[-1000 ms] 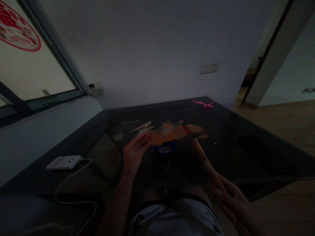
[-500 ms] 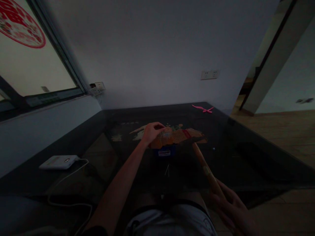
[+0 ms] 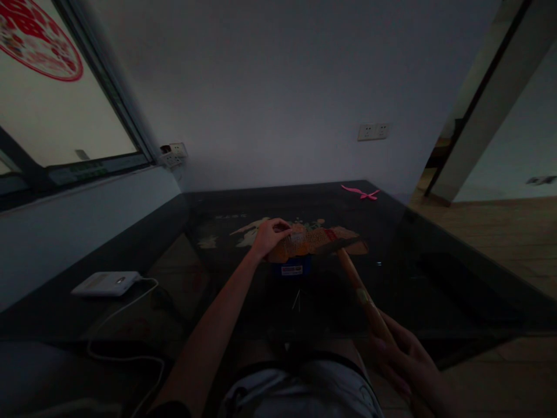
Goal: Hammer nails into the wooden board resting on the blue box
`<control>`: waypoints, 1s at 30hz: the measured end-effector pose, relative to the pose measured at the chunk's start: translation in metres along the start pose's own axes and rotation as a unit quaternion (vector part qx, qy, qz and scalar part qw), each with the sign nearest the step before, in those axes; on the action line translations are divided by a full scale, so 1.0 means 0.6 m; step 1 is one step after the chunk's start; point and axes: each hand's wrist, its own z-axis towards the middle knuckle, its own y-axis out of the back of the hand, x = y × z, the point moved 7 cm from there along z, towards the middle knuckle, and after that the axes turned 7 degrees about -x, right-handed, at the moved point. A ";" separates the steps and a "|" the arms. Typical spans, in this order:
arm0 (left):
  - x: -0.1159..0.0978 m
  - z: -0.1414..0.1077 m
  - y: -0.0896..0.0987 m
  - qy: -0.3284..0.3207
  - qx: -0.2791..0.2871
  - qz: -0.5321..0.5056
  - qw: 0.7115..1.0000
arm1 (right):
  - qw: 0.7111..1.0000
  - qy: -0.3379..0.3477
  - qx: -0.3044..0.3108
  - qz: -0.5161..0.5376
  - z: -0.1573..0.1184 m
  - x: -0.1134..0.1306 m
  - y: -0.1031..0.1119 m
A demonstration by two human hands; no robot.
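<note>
Hammer (image 3: 354,284) and packet (image 3: 314,239) are what the two hands are busy with. The right hand (image 3: 409,357) is wrapped around the wooden handle, low down, with its fingers bent over it. The hammer's dark head is up by the right part of the orange packet, close to its red band. I cannot tell if the head is touching the packet or only over it.

The left hand (image 3: 273,235) is at the other end of the packet. Its thumb and fingers are curled close to each other, but it is too dark to tell if they are pinching something or just pressing down.

The packet lies in the middle of the black table (image 3: 391,302), and it seems to rest on the blue box (image 3: 300,266).

How far along is it? The packet is in its spot and the hammer is in hand, so getting set up looks done. I see no hole, dent or tear in the packet, so the hitting part looks not yet done, though the dark could hide a small mark. Two thin sticks (image 3: 296,299), maybe nails, lie loose on the table in front of the box, and no hand is touching them.
</note>
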 end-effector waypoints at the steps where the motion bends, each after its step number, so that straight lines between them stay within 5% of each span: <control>1: 0.001 0.000 -0.001 0.001 0.002 -0.005 1.000 | 1.000 0.005 0.000 0.000 0.002 0.003 -0.001; 8: 0.009 -0.001 -0.009 0.000 0.019 -0.031 0.999 | 0.998 0.005 0.040 -0.044 0.015 0.036 -0.022; 14: 0.018 -0.001 -0.012 0.014 0.029 -0.027 0.999 | 0.981 0.080 0.067 -0.165 0.034 0.134 -0.056; 21: 0.022 -0.001 -0.012 0.043 0.029 -0.011 0.999 | 0.920 0.160 0.164 -0.317 0.064 0.251 -0.124; 30: 0.020 -0.005 -0.008 0.080 0.018 -0.001 0.997 | 0.838 0.173 0.244 -0.456 0.071 0.280 -0.175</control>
